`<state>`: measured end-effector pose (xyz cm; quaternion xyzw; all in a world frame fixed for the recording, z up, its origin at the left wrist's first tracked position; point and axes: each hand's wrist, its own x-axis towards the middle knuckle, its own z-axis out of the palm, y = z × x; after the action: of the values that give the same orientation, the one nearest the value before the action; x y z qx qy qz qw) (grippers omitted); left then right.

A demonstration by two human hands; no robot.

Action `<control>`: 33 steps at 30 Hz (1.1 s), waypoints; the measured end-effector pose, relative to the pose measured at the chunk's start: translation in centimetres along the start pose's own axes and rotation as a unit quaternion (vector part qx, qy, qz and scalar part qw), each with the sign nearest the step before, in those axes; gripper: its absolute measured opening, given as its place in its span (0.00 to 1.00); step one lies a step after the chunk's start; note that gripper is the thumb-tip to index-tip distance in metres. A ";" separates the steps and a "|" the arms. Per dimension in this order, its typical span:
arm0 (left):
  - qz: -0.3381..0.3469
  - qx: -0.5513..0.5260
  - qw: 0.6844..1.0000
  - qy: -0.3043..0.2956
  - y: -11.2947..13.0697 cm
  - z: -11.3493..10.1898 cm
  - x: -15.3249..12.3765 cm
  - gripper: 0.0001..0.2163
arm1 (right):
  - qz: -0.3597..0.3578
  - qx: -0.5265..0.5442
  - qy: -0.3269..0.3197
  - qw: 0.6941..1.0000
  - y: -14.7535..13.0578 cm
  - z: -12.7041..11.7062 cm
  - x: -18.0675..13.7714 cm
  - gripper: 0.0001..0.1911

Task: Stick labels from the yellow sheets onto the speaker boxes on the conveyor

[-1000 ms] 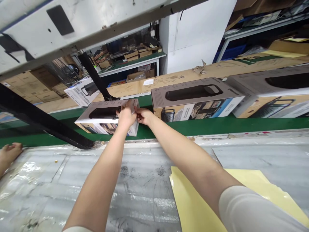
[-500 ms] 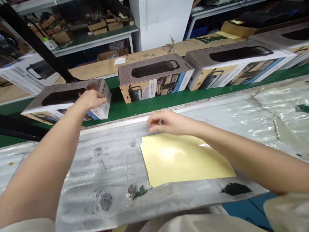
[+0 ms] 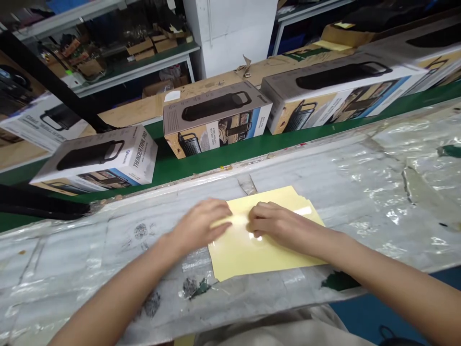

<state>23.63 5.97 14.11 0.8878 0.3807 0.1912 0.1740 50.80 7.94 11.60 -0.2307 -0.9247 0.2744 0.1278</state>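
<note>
A stack of glossy yellow sheets [image 3: 266, 254] lies on the plastic-covered bench in front of me. My left hand [image 3: 203, 223] is at the left edge of the stack, thumb and fingers closed on a lifted bit of the top yellow sheet. Curled over the middle of the stack is my right hand [image 3: 272, 223], its fingers pressed together; whatever is in them is hidden. A pale shiny strip [image 3: 303, 210] shows on the sheet just right of that hand. Beyond the stack stands a printed speaker box [image 3: 219, 115], which neither hand touches.
To the left sits another printed box [image 3: 97, 158], beside a black metal post [image 3: 68, 96]. More boxes [image 3: 342, 91] line the green belt [image 3: 216, 156] towards the right. The bench's plastic cover [image 3: 378, 192] is wrinkled and torn in places. Shelves with cartons stand behind.
My left hand has left the box at the left and come to the yellow sheets. My right hand has moved down onto the stack. The view has shifted slightly.
</note>
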 end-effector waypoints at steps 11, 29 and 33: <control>-0.008 0.089 0.993 -0.079 1.7 3.7 -1.3 0.12 | -0.049 -0.044 0.105 0.992 0.3 2.4 -2.2 0.13; 0.005 0.115 0.993 0.039 -2.7 -0.6 4.2 0.10 | 0.098 0.234 0.168 0.953 5.8 -7.3 7.1 0.14; -0.159 0.247 0.928 0.229 -9.2 -5.1 11.0 0.22 | 0.006 0.079 0.256 0.963 8.5 -9.3 13.7 0.09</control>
<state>22.66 20.95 16.61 0.7625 0.5818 0.2589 -0.1143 45.37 25.24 15.88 -0.2881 -0.8350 0.2789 0.3768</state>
